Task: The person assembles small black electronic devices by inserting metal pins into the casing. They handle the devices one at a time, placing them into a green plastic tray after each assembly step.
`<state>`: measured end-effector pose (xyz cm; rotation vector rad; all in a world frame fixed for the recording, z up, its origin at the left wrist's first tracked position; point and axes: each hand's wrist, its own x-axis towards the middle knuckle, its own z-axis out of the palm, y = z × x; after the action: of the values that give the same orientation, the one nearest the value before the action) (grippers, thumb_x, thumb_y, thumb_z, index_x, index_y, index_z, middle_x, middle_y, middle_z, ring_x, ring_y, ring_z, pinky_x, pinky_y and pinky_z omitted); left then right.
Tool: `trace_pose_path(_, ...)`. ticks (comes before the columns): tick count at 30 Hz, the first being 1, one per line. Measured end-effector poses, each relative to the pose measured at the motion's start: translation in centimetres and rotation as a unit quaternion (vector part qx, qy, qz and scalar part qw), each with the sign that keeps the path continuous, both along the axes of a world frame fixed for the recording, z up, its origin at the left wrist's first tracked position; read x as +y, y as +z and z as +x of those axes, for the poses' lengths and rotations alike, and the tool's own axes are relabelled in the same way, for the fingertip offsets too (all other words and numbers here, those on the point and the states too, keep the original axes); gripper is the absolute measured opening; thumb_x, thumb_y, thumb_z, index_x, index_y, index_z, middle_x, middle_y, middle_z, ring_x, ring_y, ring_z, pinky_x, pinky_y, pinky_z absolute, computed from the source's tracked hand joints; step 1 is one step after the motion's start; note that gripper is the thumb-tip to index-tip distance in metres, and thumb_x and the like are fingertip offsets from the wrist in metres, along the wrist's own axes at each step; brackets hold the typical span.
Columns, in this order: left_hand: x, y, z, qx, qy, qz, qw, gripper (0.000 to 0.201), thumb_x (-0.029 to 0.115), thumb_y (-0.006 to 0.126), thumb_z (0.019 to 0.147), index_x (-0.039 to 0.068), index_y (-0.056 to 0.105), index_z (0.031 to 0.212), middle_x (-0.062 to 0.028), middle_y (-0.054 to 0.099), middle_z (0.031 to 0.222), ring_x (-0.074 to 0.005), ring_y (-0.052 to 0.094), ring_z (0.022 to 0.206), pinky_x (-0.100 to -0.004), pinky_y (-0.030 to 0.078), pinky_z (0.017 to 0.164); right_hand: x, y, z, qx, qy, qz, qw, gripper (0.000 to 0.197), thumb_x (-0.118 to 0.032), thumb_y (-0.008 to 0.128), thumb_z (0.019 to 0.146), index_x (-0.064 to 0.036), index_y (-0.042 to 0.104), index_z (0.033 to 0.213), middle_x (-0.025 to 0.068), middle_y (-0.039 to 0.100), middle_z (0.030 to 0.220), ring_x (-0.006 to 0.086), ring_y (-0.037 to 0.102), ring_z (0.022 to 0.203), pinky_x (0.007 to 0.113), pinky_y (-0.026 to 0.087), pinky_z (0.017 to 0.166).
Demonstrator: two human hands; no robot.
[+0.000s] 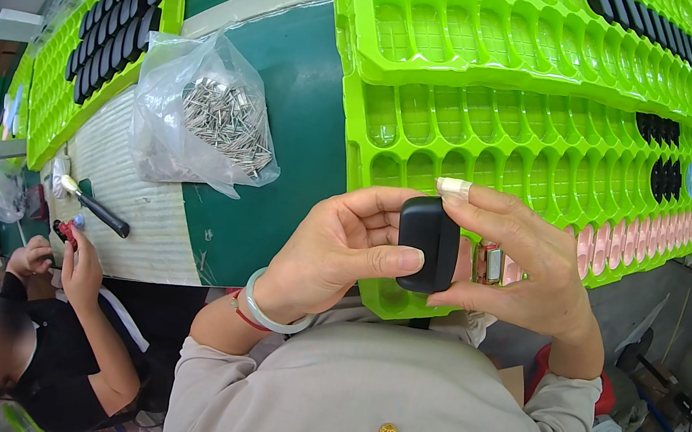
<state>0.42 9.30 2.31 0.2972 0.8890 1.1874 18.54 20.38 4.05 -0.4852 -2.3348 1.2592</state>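
Note:
A small black rounded plastic case (pixel 428 245), with a seam running along its length, is held upright between my two hands in front of my chest. My left hand (pixel 328 241) grips its left side, thumb pressed on the front face. My right hand (pixel 528 262), with a white wrap on one fingertip, closes on its right edge from top and bottom. Just right of the case, under my right palm, a pink piece with a silvery metal part (pixel 493 266) shows; I cannot tell whether it lies in the tray or in my hand.
Bright green compartment trays (pixel 445 72) lie ahead, holding pink shells (pixel 617 245) and black pieces (pixel 667 178). A clear bag of small metal pins (pixel 228 126) rests on the green table. Further left are another tray of black pieces (pixel 121 19), a black-handled tool (pixel 102 208) and a working co-worker (pixel 67 352).

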Motion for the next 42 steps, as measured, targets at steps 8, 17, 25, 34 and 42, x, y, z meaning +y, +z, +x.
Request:
trace_pose_path(8, -0.3, 0.0, -0.1, 0.018, -0.008, 0.013, 1.000, 0.048, -0.001, 0.067, 0.077, -0.003, 0.050, 0.121, -0.0128, 0.059, 0.115, -0.0201, 0.059, 0.104, -0.0353, 0.047, 0.093, -0.5, 0.5, 0.3, 0.002, 0.014, 0.042, 0.999, 0.068, -0.016, 0.084, 0.059, 0.0013, 0.055, 0.118, 0.0190, 0.059, 0.116, 0.0311, 0.059, 0.105, 0.035, 0.050, 0.087)
trace_pose_path(17, -0.9, 0.6, -0.6, -0.029, 0.010, 0.028, 0.999, 0.048, 0.001, 0.069, 0.079, -0.003, 0.049, 0.123, -0.0097, 0.057, 0.116, -0.0161, 0.055, 0.106, -0.0305, 0.044, 0.095, -0.3, -1.7, 0.8, 0.052, -0.009, 0.025, 0.998, 0.067, -0.012, 0.086, 0.057, 0.0032, 0.056, 0.115, 0.0176, 0.062, 0.110, 0.0290, 0.060, 0.104, 0.035, 0.050, 0.087)
trace_pose_path(25, -0.9, 0.4, -0.7, -0.068, 0.014, 0.031, 0.997, 0.047, 0.002, 0.066, 0.082, -0.002, 0.047, 0.125, -0.0101, 0.057, 0.117, -0.0169, 0.056, 0.107, -0.0328, 0.046, 0.094, -0.6, -1.4, 0.6, 0.071, -0.024, -0.030, 0.997, 0.064, -0.011, 0.085, 0.058, 0.0023, 0.057, 0.114, 0.0180, 0.060, 0.112, 0.0298, 0.060, 0.104, 0.036, 0.048, 0.088)
trace_pose_path(34, -1.2, -0.9, -1.0, -0.092, 0.051, 0.061, 0.993, 0.048, 0.003, 0.064, 0.084, 0.000, 0.044, 0.127, -0.0102, 0.057, 0.117, -0.0179, 0.056, 0.107, -0.0327, 0.047, 0.093, 0.7, 0.9, -0.4, 0.020, -0.028, 0.039, 0.999, 0.063, -0.020, 0.085, 0.056, -0.0041, 0.060, 0.112, 0.0129, 0.054, 0.119, 0.0317, 0.052, 0.108, 0.038, 0.043, 0.091)
trace_pose_path(42, 1.0, 0.6, -3.8, -0.015, 0.223, 0.116, 0.968, 0.047, 0.004, 0.058, 0.089, -0.001, 0.039, 0.131, -0.0087, 0.052, 0.123, -0.0148, 0.055, 0.108, -0.0305, 0.048, 0.091, 2.0, 3.6, -7.5, 0.022, 0.034, 0.324, 0.945, 0.016, -0.013, 0.075, 0.066, -0.0099, 0.069, 0.079, 0.0054, 0.053, 0.098, 0.0257, 0.044, 0.091, 0.037, 0.035, 0.079)
